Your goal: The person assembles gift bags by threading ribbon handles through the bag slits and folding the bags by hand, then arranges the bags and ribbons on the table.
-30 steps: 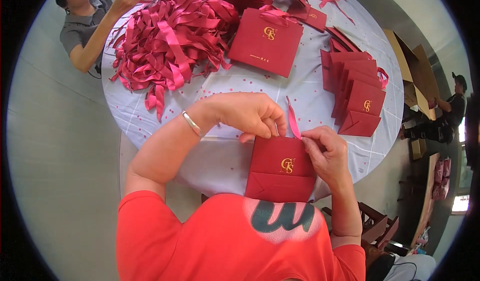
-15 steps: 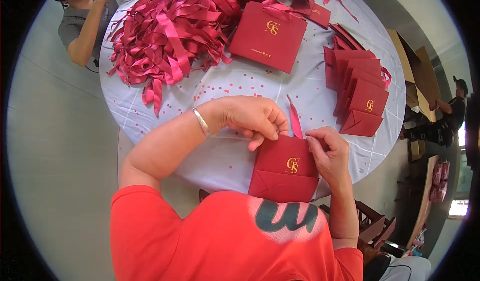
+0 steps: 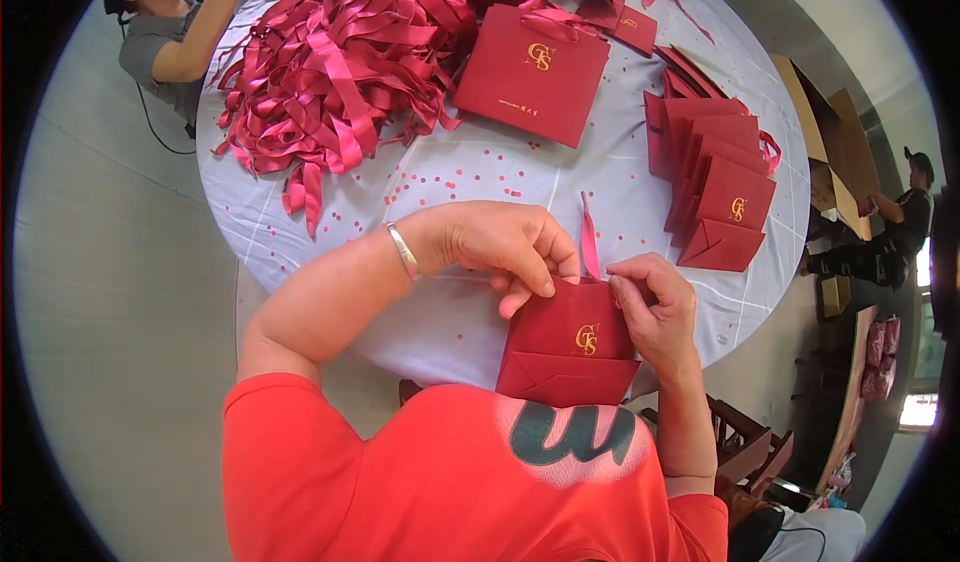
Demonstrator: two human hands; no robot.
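Note:
A small dark-red paper gift bag with gold lettering lies flattened at the table's near edge, its bottom flap folded toward me. My left hand pinches its top edge near the left side, thumb in front and the other fingers curled behind. At the top right corner, my right hand grips the bag between thumb and fingers. A pink-red ribbon stands up from behind the top edge, between the two hands. What the fingertips do behind the paper is hidden.
A heap of loose ribbons covers the far left of the round, white-covered table. A larger red bag lies beside it. Folded small bags overlap at right. Red paper dots are scattered about. Other people stand far left and far right.
Both hands keep their hold on the bag. My left hand has shifted slightly down, and the ribbon's tip leans less to the left. The person at far left has raised their forearm out of view.

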